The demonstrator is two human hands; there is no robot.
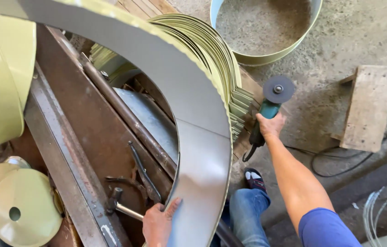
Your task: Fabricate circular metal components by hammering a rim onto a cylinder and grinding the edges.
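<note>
My right hand (270, 126) grips a teal angle grinder (267, 114) with a dark round disc (278, 89), held out over the concrete floor beside a fanned stack of curved yellow-green metal strips (223, 64). My left hand (159, 224) holds the near end of a wide curved sheet-metal band (202, 151), grey on its inner face, which arcs up and across to the top left. The grinder disc is apart from the band.
A rusty steel workbench (79, 132) carries a hammer (122, 208) and pliers (145, 176). Round yellow-green discs (19, 206) lie at lower left. A metal ring (267, 57) stands on the floor at the top, with a wooden stool (370, 107) and cables (340, 158) at the right.
</note>
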